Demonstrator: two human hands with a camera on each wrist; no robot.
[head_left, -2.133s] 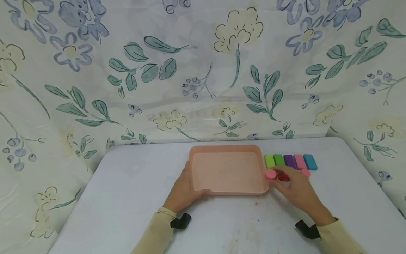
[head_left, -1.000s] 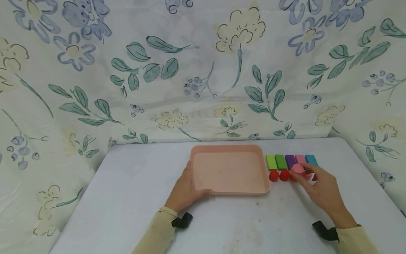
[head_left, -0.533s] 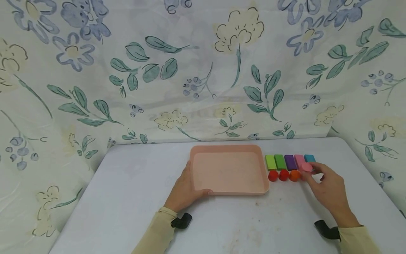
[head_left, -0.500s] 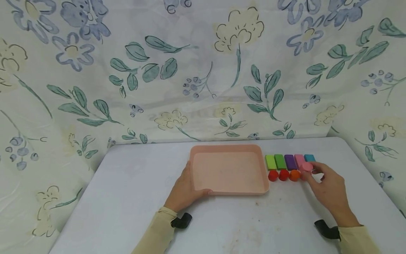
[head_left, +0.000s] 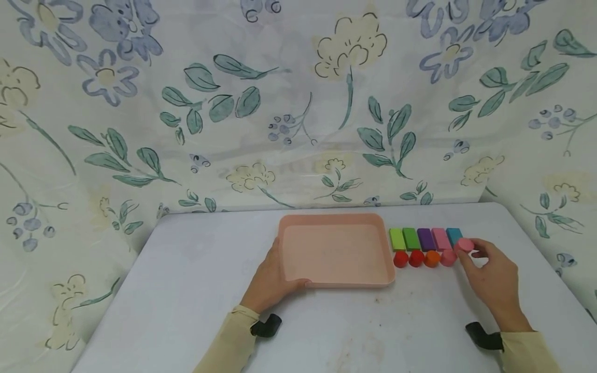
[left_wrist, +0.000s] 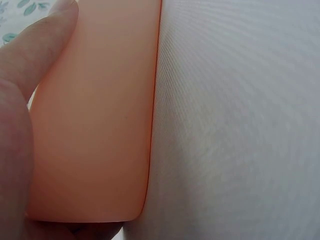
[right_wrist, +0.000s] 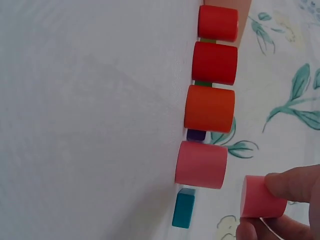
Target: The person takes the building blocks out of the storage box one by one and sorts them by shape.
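My left hand [head_left: 272, 277] grips the near left corner of a peach tray [head_left: 338, 219], thumb along its front side. In the left wrist view the tray's smooth wall [left_wrist: 100, 125] fills the space beside the thumb. At the right my right hand [head_left: 496, 277] pinches a pink cylinder block [right_wrist: 261, 196] between thumb and fingers. It is held above the table, close to the right end of a row of cylinders: two red [head_left: 400, 259], one orange [right_wrist: 210, 108] and one pink [right_wrist: 201, 164]. Behind that row, the blue block [head_left: 454, 236] is partly covered by the held cylinder.
Flat rectangular blocks stand in a row right of the tray: lime [head_left: 397, 239], green [head_left: 411, 239], purple [head_left: 426, 239] and pink [head_left: 440, 239]. The white table [head_left: 196, 269] ends at a floral cloth [head_left: 298, 155] behind and at both sides.
My right hand has carried the pink cylinder rightward from beside the tray to the row's right end, uncovering the other cylinders. The left hand and tray stay in place.
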